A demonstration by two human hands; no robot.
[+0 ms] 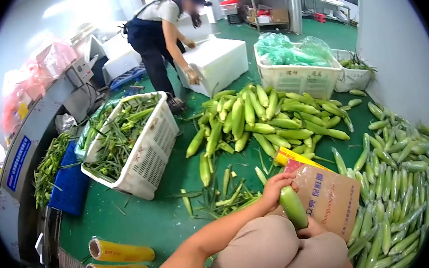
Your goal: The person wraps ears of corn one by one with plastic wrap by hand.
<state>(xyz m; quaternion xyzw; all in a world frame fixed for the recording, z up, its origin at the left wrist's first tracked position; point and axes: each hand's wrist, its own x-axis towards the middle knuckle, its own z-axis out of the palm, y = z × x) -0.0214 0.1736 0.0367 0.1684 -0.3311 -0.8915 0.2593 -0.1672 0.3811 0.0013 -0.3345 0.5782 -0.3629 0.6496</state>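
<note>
Think of a clock with our knees (263,246) in the middle. One green corn (294,208) stands tilted just above the knees, near one o'clock. Our right hand (310,228) holds its low end in a closed grip, partly hidden by a knee. Our left hand (278,192) is at its top with bent fingers, but we can't tell if that grip is tight. We think two hands help stop it slipping.

The brown box (330,200) leans just past the corn, between one and two o'clock, with a yellow roll (290,154) behind it, maybe so both are easy to reach. The loose heap (266,122) is at twelve and the shiny wrapped pile (390,190) at two, perhaps apart so they don't mix.

At half past ten, a white crate (148,157) is full of green leaves (119,136), and at ten more leafy bits lie by a blue basket (72,188). Three wrap rolls (123,250) lie at nine. Past the heap, a pale crate (296,79) holds green bags (286,50). Near half past eleven, a person (154,38) bends with both hands on a white box (216,63); we can't see inside.
</note>
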